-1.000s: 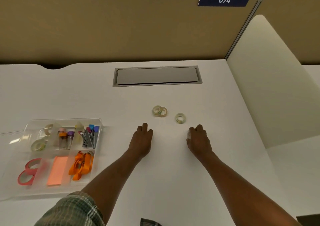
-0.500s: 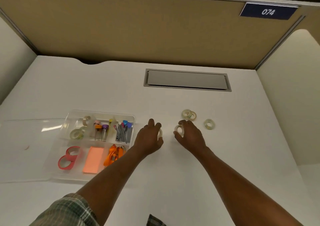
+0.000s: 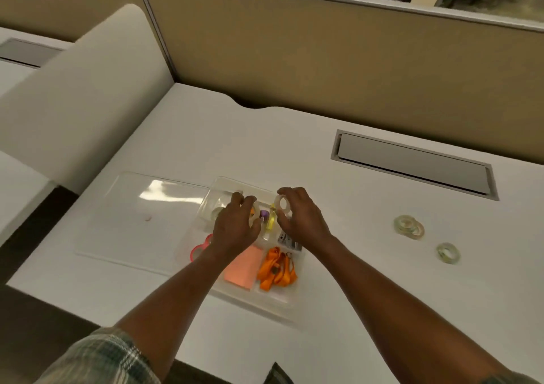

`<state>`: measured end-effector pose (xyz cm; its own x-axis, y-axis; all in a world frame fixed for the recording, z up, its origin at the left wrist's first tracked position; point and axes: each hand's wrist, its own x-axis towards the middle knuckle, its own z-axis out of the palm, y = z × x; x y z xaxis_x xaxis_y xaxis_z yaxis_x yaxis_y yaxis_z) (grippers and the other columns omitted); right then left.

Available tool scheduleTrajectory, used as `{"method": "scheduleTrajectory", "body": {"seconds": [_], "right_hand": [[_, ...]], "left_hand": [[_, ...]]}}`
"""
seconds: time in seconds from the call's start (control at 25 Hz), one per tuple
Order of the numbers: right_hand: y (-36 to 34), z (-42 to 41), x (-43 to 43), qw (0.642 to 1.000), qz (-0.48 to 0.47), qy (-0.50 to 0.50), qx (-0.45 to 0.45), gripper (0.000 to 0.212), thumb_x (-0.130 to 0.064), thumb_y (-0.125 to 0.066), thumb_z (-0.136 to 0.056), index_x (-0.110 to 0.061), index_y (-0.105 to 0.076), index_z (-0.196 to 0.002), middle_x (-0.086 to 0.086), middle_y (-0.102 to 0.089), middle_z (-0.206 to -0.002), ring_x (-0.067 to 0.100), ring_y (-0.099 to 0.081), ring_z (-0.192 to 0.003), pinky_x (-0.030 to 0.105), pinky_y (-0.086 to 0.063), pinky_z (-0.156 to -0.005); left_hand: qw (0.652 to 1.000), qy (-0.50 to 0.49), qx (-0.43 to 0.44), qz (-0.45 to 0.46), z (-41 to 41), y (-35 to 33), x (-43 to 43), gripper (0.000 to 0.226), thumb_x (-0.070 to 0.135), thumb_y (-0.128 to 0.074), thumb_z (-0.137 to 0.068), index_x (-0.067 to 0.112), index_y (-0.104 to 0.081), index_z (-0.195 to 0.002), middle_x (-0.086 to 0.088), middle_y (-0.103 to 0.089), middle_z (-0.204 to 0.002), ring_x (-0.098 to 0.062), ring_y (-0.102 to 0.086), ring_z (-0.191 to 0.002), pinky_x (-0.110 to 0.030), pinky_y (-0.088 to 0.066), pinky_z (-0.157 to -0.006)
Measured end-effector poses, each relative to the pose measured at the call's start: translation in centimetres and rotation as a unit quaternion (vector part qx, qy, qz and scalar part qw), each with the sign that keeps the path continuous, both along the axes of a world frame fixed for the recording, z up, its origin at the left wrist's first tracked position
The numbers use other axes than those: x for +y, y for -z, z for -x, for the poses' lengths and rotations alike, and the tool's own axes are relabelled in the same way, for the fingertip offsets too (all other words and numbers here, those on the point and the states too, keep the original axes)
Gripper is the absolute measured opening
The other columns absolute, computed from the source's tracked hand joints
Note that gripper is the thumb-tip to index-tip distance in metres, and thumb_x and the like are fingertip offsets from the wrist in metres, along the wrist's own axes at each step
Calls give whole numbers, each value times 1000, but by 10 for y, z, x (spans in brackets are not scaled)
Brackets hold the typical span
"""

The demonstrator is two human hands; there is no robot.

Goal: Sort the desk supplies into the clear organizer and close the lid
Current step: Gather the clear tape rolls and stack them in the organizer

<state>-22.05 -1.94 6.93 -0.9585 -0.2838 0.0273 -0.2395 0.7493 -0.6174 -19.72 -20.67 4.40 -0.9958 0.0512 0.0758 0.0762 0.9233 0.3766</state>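
Observation:
The clear organizer lies on the white desk with its lid flat open to its left. Inside are orange lanyards, a pink sticky pad, red tape rings, clips and small tubes. My left hand hovers over the back compartments, holding a clear tape roll. My right hand is beside it, pinching another clear tape roll above the organizer. Three more tape rolls lie on the desk to the right: a touching pair and a single one.
A grey cable hatch is set into the desk at the back right. A tan partition wall runs behind the desk, and a cream divider stands at the left. The desk's front edge is near my elbows.
Each hand picked a tape roll off the desk and carried it left over the organizer. The view swung left, so the remaining rolls now sit at the right.

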Motion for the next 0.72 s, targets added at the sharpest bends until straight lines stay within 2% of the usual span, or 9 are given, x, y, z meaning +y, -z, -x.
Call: {"method": "scheduleTrajectory", "body": {"seconds": [0.12, 0.36, 0.56, 0.72], "right_hand": [[4, 6, -48, 999, -1, -37, -6, 48, -22, -66, -88, -19, -52, -134, 7, -54, -129, 27, -60, -111, 37, -51, -87], [13, 20, -105, 996, -25, -79, -22, 52, -17, -66, -88, -20, -50, -137, 8, -54, -131, 29, -58, -116, 38, -49, -94], [15, 25, -123, 995, -32, -86, -32, 66, -20, -67, -88, -16, -38, -147, 9, -48, -141, 30, -52, -125, 42, -47, -100], [16, 19, -109, 996, -37, -78, -18, 60, -26, -67, -88, -17, -44, -143, 8, -50, -139, 28, -53, -124, 41, -49, -99]], "left_hand": [[998, -45, -20, 26, -2, 4, -37, 52, 30, -71, -79, 11, -58, -126, -14, -60, -113, -33, -62, -93, -41, -53, -78], [995, -90, -41, 20, -4, 8, -68, 50, 28, -65, -83, 11, -55, -129, -12, -62, -113, -32, -58, -100, -41, -45, -82], [994, -101, -33, -1, -8, 9, -73, 50, 29, -65, -85, 9, -55, -130, -15, -61, -119, -33, -59, -103, -41, -47, -84], [995, -98, -26, -4, -10, 8, -68, 51, 30, -66, -84, 10, -55, -129, -15, -59, -118, -32, -59, -102, -41, -48, -82]]}}
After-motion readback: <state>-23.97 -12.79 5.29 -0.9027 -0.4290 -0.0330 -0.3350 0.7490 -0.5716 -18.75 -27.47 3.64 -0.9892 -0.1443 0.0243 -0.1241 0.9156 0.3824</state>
